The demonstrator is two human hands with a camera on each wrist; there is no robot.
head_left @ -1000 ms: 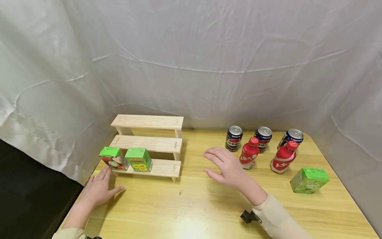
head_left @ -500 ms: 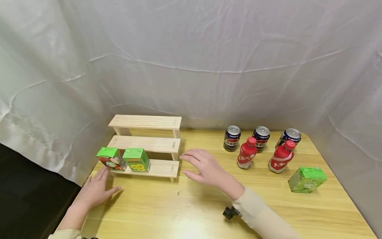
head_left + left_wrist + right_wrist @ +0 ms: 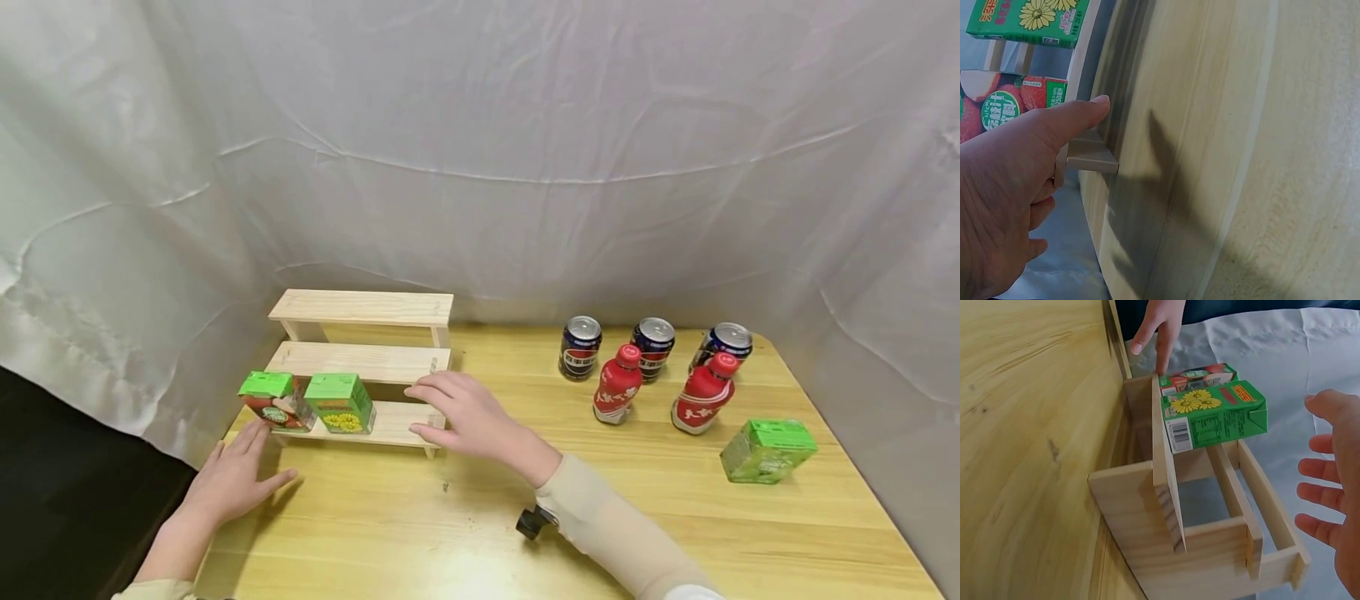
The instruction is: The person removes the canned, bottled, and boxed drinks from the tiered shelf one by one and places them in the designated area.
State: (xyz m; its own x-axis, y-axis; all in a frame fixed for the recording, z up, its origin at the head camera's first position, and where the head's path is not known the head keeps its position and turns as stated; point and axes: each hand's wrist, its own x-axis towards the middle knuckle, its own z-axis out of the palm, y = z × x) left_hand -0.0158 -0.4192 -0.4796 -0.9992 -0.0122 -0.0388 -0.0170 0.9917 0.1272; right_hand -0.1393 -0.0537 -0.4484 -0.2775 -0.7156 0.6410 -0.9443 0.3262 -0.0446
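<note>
A three-step wooden rack (image 3: 360, 362) stands at the left of the table. On its lowest step sit a litchi drink carton (image 3: 277, 402) and, to its right, a green carton with yellow flowers (image 3: 341, 403). My left hand (image 3: 231, 479) lies at the rack's front left corner, fingers straight, fingertips by the litchi carton; whether they touch the rack or the carton I cannot tell. Over the right end of the lowest step hovers my right hand (image 3: 468, 414), fingers relaxed and holding nothing. In the right wrist view that hand (image 3: 1341, 481) is apart from the flower carton (image 3: 1216, 419).
On the right of the table stand three dark blue cans (image 3: 581, 348) at the back. Two red bottles (image 3: 619, 387) are in front of them. A green carton (image 3: 768, 452) sits nearest the right edge. Grey-white cloth (image 3: 525, 233) hangs behind and at the sides.
My right hand has moved left, from beside the red bottle to the rack's right end. My left hand has stayed by the rack's corner. The view has shifted slightly.
</note>
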